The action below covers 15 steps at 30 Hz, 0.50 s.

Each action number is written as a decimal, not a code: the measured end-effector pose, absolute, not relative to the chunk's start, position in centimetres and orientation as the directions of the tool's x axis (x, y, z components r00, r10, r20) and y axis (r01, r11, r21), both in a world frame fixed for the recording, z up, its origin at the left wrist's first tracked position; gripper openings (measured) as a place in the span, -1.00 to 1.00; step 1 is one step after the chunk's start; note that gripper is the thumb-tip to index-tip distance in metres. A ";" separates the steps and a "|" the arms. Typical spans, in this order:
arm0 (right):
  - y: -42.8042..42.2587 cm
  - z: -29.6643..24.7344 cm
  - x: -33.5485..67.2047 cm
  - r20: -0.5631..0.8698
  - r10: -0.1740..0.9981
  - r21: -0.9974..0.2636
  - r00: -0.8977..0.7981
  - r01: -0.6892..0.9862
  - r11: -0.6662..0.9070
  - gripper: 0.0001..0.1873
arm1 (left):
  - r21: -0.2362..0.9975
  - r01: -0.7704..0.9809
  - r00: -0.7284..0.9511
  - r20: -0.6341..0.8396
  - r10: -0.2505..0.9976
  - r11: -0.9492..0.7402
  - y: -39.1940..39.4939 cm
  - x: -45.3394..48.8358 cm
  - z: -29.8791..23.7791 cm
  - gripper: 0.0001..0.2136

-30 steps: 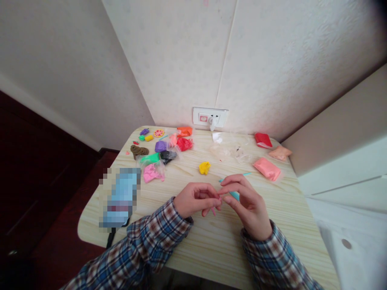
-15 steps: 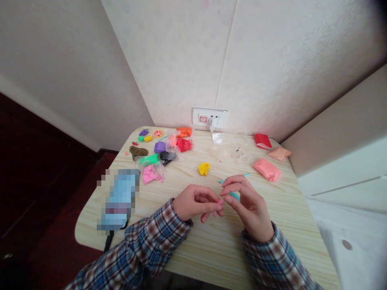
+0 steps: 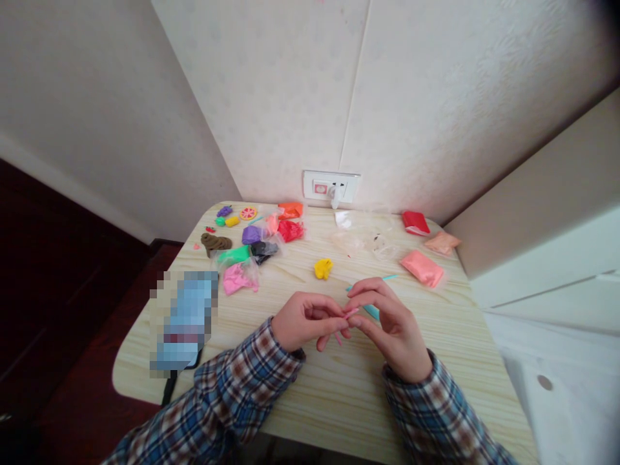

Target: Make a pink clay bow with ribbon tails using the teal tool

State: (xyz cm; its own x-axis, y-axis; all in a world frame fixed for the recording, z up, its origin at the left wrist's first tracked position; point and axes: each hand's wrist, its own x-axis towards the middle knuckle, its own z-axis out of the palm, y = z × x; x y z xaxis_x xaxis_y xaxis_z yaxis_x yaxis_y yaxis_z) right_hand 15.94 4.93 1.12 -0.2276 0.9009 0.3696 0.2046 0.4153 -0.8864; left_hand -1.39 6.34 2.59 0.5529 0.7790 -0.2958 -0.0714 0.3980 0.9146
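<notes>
Both hands meet over the middle of the pale wooden table [image 3: 339, 394]. My left hand [image 3: 305, 321] and my right hand [image 3: 390, 326] pinch a small thin piece of pink clay [image 3: 351, 313] between their fingertips. More pink clay shows under the left fingers. A teal modelling tool [image 3: 372, 311] lies on the table behind the right hand, partly hidden by it. A yellow clay lump [image 3: 322, 268] sits just beyond the hands.
Several bags of coloured clay [image 3: 252, 248] and small clay figures [image 3: 248, 213] lie at the back left. Salmon [image 3: 421, 268], red [image 3: 414, 222] and peach [image 3: 442, 242] packs lie back right. A blurred-out object [image 3: 184, 320] rests at the left edge. A wall socket [image 3: 329, 186] sits behind.
The pink clay piece has been drawn out a little between the fingertips. The view has shifted slightly right; the hands stay in the same place on the table.
</notes>
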 end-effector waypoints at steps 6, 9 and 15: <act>4.9 1.0 15.9 0.368 0.898 -0.885 -0.241 0.205 0.418 -0.96 | 0.930 -0.045 0.538 -0.285 0.794 0.364 6.2 -1.4 2.4 -0.61; 4.9 0.9 16.0 0.370 0.897 -0.888 -0.241 0.193 0.418 -0.97 | 0.923 -0.058 0.551 -0.289 0.783 0.381 6.2 -1.4 2.3 -0.60; 5.0 0.8 16.0 0.384 0.892 -0.887 -0.240 0.173 0.428 -0.95 | 0.917 -0.060 0.540 -0.302 0.786 0.394 6.3 -1.4 2.6 -0.60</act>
State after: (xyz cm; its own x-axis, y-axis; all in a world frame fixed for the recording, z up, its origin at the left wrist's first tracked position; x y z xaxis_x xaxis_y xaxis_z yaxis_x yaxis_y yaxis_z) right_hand 16.03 5.00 0.85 -0.2396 0.8917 0.3840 0.1726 0.4283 -0.8870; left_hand -1.39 6.25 2.60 0.5398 0.7859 -0.3017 -0.0602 0.3935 0.9173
